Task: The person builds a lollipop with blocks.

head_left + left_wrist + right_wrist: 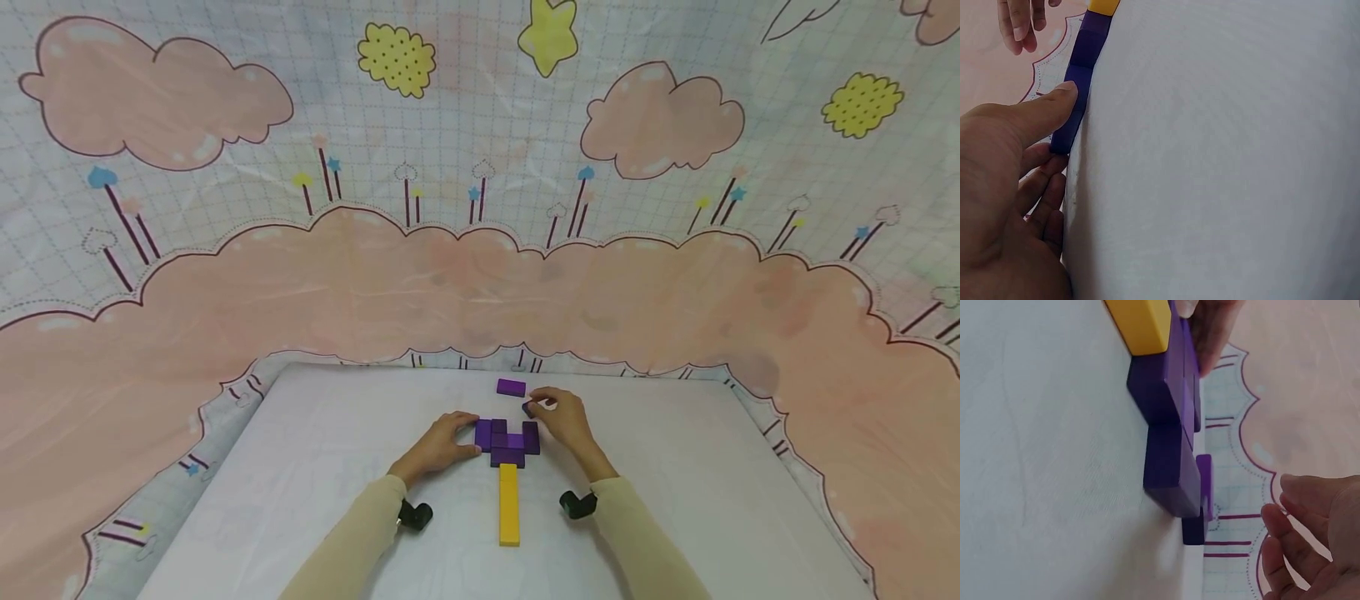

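Observation:
Dark purple blocks are grouped on the white table around the top end of a yellow bar. With thumb and fingers, my left hand grips the leftmost purple block by its near and far ends. In the left wrist view its thumb lies along that block. My right hand is over a small dark block, overlapping it in the head view. The right wrist view shows this hand's loosely curved fingers apart from the blocks, with nothing between them.
A brighter purple block lies alone near the back of the white table. Behind the table hangs a patterned cloth with clouds and stars. Dark wrist-worn devices sit at both sleeve cuffs.

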A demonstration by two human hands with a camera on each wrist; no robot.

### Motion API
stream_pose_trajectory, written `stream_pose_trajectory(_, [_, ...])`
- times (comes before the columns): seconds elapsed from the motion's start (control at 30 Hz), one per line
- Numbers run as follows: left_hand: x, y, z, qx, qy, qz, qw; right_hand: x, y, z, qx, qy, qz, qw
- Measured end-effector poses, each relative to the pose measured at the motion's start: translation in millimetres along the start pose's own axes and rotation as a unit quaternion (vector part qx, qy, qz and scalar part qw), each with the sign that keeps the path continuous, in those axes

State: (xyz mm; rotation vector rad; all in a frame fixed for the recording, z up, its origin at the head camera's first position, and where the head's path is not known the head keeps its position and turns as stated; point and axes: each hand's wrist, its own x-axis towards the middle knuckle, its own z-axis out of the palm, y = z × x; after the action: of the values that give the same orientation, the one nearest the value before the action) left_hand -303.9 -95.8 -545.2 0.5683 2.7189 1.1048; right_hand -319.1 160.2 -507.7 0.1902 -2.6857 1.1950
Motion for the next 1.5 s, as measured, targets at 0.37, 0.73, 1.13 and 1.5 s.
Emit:
stream_pose_trajectory(0.37, [2.1,0.8,-0.8,-0.005,0.0,-0.007,1.0,-0.3,14.4,-6.7,0.025,0.004,0.014,0.9996])
stream_pose_trajectory(0.73, [-0.6,-0.4,0.5,-0.01,0.002,-0.003,0.9999,1.3,28.6,-1.4,0.046,-0.018,0.07,0.9964])
stream_pose_trajectory(1.13, [0.5,0.6,0.3,-0.01,0.006,-0.007,0.9999,8.2,38.2,1.8,0.032,-0.059,0.052,0.9964])
stream_pose_trajectory(1.5, [-0.6,1.7,-2.1,-0.006,0.002,0.0,1.0,13.5,44.2,4.5,0.022,-0.091,0.044,0.9946])
